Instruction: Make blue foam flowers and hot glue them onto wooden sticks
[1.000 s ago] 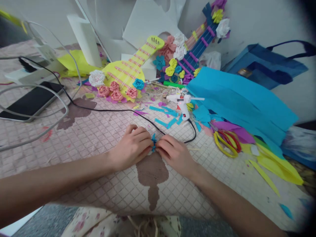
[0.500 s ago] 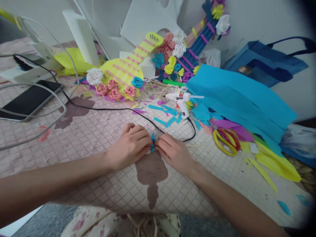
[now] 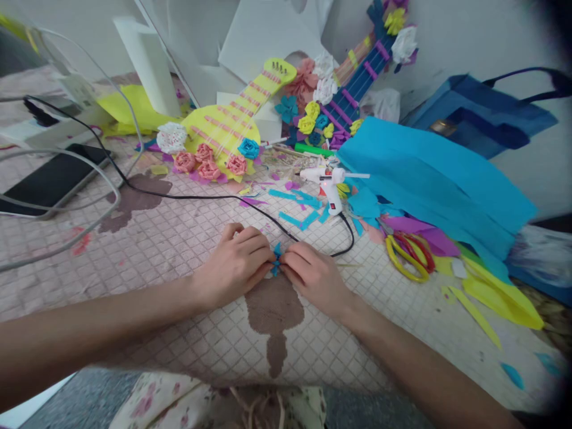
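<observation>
My left hand (image 3: 236, 265) and my right hand (image 3: 310, 275) meet fingertip to fingertip over the quilted pink cloth (image 3: 179, 238). Both pinch a small blue paper piece (image 3: 277, 260) between them; only a little of it shows between the fingers. The hands rest on the cloth just above a brown patch (image 3: 273, 313). A black cable (image 3: 250, 205) runs right behind my fingers to a white glue gun (image 3: 329, 186).
Cut blue paper strips (image 3: 297, 208) lie behind the hands. A yellow paper guitar (image 3: 230, 128) with paper roses and a blue one (image 3: 353, 83) stand at the back. Blue crepe paper (image 3: 429, 185), scissors (image 3: 409, 253), yellow scraps (image 3: 496, 298) at right; a phone (image 3: 49, 182) and cables at left.
The hands have stayed together on the blue piece, with only small finger movements. The view has shifted slightly.
</observation>
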A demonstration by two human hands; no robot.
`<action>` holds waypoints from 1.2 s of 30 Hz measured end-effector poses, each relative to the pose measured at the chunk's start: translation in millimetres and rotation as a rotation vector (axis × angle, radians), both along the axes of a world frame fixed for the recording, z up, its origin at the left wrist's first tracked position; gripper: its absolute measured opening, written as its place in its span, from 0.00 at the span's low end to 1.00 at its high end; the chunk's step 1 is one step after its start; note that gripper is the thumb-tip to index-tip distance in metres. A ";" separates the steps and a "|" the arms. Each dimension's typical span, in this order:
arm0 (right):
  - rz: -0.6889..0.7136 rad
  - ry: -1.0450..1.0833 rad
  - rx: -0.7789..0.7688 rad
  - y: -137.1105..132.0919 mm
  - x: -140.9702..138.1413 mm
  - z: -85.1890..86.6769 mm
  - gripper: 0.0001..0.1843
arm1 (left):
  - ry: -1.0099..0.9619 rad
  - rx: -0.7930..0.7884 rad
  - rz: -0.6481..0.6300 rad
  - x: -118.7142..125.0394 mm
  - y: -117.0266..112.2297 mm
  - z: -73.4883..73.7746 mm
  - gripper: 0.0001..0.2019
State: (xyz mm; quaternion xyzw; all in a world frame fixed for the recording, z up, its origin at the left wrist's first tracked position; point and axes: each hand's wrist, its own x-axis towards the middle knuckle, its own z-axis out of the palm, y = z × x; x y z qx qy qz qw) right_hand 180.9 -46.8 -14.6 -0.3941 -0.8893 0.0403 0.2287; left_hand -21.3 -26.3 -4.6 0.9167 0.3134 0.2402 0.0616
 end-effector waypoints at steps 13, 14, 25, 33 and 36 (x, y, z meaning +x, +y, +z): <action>-0.035 0.019 -0.010 -3.0 -0.6 -0.4 0.08 | 0.047 0.053 0.001 0.4 -0.6 -0.4 0.09; -0.034 0.016 -0.002 -3.1 -0.9 -0.8 0.08 | 0.050 0.056 0.003 0.5 -0.9 -0.2 0.10; -0.010 -0.029 0.068 -2.3 -3.5 -1.2 0.12 | 0.046 0.057 0.009 1.6 0.3 -1.4 0.06; 0.001 -0.099 0.045 -3.6 -3.7 -3.1 0.13 | 0.095 0.072 -0.012 3.8 -1.3 -1.9 0.09; 0.010 -0.054 0.008 -3.8 -3.3 -2.5 0.12 | 0.115 0.087 -0.017 4.8 -1.9 -2.5 0.10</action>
